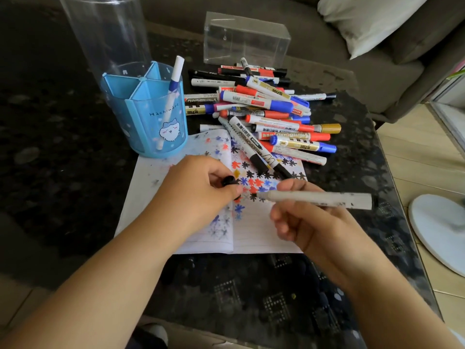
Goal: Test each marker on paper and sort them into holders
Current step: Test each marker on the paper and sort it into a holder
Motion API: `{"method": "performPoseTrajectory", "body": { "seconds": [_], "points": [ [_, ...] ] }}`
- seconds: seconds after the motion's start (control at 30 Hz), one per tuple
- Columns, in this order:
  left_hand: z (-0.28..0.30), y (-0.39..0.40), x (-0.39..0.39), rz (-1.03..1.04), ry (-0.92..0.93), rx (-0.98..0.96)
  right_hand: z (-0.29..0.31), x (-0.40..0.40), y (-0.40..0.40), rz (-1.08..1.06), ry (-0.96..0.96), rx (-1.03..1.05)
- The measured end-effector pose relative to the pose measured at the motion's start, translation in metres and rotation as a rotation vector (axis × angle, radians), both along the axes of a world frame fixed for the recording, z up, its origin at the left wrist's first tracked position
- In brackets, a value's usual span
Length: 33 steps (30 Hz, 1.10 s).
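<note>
My right hand (299,217) grips an uncapped white marker (319,199), which lies level with its dark tip pointing left over the paper (261,230). My left hand (198,190) pinches the marker's black cap (229,181) just left of that tip. The paper is an open lined notebook covered with red, blue and black star scribbles. A heap of markers (261,109) lies behind it, some resting on the page. A blue divided holder (148,114) at the paper's far left corner has one blue-and-white marker (173,81) standing in it.
A tall clear cylinder (105,31) stands behind the blue holder. A clear rectangular box (245,40) sits beyond the marker heap. The dark patterned table (251,298) ends at the right, where a white round base (442,227) rests on the floor. A sofa with a cushion (364,18) lies behind.
</note>
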<state>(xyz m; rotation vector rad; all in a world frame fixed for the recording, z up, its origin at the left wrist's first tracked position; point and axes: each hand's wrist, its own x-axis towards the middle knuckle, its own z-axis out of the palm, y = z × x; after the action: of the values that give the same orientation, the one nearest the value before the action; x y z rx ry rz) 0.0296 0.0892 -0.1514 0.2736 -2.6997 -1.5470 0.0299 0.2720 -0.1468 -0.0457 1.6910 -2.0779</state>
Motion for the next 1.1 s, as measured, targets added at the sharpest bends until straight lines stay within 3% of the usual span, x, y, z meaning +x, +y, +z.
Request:
{"method": "performPoseTrajectory", "body": {
  "seconds": [0.1, 0.33, 0.9, 1.1],
  "points": [
    [0.0, -0.003, 0.002, -0.036, -0.01, -0.019, -0.008, 0.003, -0.003, -0.061, 0.173, 0.3],
    [-0.001, -0.005, 0.005, -0.095, 0.005, -0.034, -0.016, 0.007, -0.016, -0.139, 0.412, 0.521],
    [0.0, -0.005, 0.004, -0.088, -0.026, -0.077, -0.028, 0.005, -0.018, -0.09, 0.575, 0.664],
    [0.0, -0.005, 0.005, -0.079, -0.033, -0.075, -0.028, 0.005, -0.017, -0.126, 0.527, 0.571]
  ]
}}
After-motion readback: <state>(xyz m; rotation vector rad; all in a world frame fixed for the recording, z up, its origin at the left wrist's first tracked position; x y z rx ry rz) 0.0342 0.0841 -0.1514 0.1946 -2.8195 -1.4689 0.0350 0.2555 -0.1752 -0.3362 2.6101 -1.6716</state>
